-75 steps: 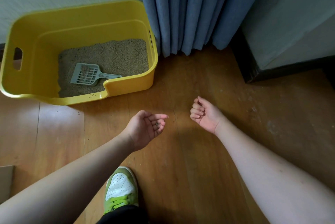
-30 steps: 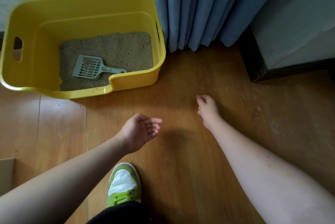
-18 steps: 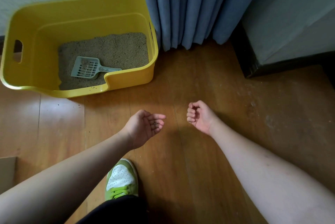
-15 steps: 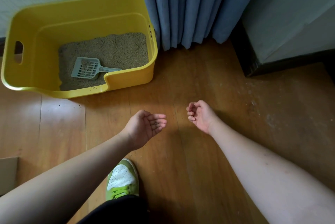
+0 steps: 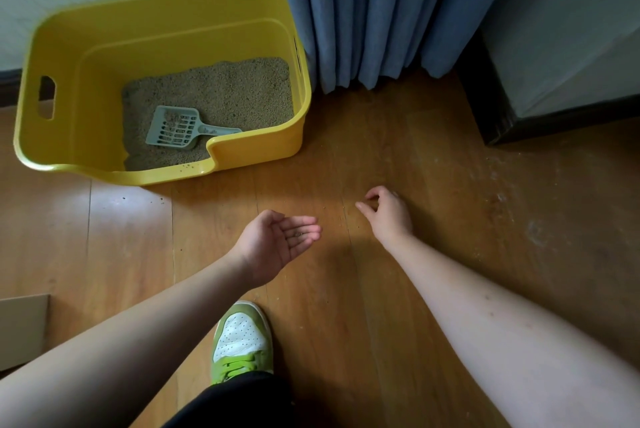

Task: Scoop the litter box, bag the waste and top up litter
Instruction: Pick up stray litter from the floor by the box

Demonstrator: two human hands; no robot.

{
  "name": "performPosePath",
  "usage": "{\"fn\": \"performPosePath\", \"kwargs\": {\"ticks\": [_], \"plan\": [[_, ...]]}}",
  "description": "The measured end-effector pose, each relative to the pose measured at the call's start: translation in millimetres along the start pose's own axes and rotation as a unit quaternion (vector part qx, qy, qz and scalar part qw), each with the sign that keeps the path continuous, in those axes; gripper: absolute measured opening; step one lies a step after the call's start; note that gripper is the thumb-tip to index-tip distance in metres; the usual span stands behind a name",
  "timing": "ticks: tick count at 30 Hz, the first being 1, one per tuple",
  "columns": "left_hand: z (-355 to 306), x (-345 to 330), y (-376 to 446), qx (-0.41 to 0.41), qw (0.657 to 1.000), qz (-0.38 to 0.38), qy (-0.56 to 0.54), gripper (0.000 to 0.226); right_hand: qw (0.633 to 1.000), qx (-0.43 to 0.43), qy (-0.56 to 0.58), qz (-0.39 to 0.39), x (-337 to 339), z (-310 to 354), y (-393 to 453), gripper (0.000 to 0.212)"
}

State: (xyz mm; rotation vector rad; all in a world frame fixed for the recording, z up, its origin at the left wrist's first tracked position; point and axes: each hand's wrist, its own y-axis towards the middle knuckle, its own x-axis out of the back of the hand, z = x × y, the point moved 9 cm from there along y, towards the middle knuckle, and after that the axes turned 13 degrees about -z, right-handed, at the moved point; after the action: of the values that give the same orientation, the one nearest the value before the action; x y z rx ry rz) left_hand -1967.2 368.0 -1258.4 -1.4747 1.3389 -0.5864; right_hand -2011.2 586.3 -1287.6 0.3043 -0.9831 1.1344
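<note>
The box (image 5: 104, 46) sits on the floor (image 5: 450, 219) by the curtain (image 5: 381, 11), holding litter (image 5: 235, 91) and 1 scoop (image 5: 176, 127). Left hand (image 5: 277, 242): palm up, cupped, a few granules (image 5: 297, 235) on the fingers. Right hand (image 5: 388, 212): low over the floor, thumb and forefinger pinched; contents cannot be told.

Dim, soft daylight; pale glare patch on floor (image 5: 128, 205); wide-angle bending at edges; forearms softly blurred.

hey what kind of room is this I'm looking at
Most likely a room in a home that keeps a cat. A yellow litter box sits on a wooden floor beside floor-length blue curtains.
</note>
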Motion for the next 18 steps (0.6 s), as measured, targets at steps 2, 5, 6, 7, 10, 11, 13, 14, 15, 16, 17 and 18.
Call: {"fn": "performPosePath", "kwargs": {"ticks": [2,5,6,7,10,11,13,14,15,16,17,18], "plan": [[-1,4,0,-0.001,1.0,0.0,0.003,0.054,1.0,-0.004,-0.003,-0.014,0,2,-1,0.025],[0,9,0,0.003,1.0,0.004,0.003,0.054,0.999,-0.023,-0.002,-0.042,0,2,1,0.022],[0,11,0,0.003,1.0,0.003,0.004,0.054,0.998,-0.031,-0.002,-0.051,0,2,1,0.02],[-1,12,0,0.001,1.0,0.001,0.006,0.054,0.998,-0.035,-0.004,-0.057,0,2,2,0.018],[0,13,0,0.004,1.0,0.002,0.009,0.054,0.998,-0.024,-0.02,-0.059,-2,3,3,0.015],[1,13,1,0.006,1.0,0.001,0.009,0.054,0.998,-0.023,-0.019,-0.055,-2,3,3,0.016],[4,14,1,0.008,1.0,-0.006,0.013,0.054,0.999,-0.027,-0.006,-0.042,-1,4,3,0.018],[5,15,2,0.008,1.0,-0.011,0.015,0.054,0.999,-0.02,0.003,-0.034,-1,8,2,0.019],[7,15,3,0.009,1.0,-0.016,0.016,0.054,1.0,-0.003,0.012,-0.021,-2,15,0,0.019],[8,15,5,0.01,1.0,-0.021,0.015,0.054,1.0,0.022,0.021,0.002,-5,26,-5,0.018],[10,15,6,0.014,0.999,-0.027,0.012,0.054,0.997,0.051,0.031,0.038,-11,39,-11,0.016],[12,15,8,0.018,0.999,-0.03,0.01,0.054,0.992,0.078,0.043,0.084,-18,53,-21,0.015]]}}
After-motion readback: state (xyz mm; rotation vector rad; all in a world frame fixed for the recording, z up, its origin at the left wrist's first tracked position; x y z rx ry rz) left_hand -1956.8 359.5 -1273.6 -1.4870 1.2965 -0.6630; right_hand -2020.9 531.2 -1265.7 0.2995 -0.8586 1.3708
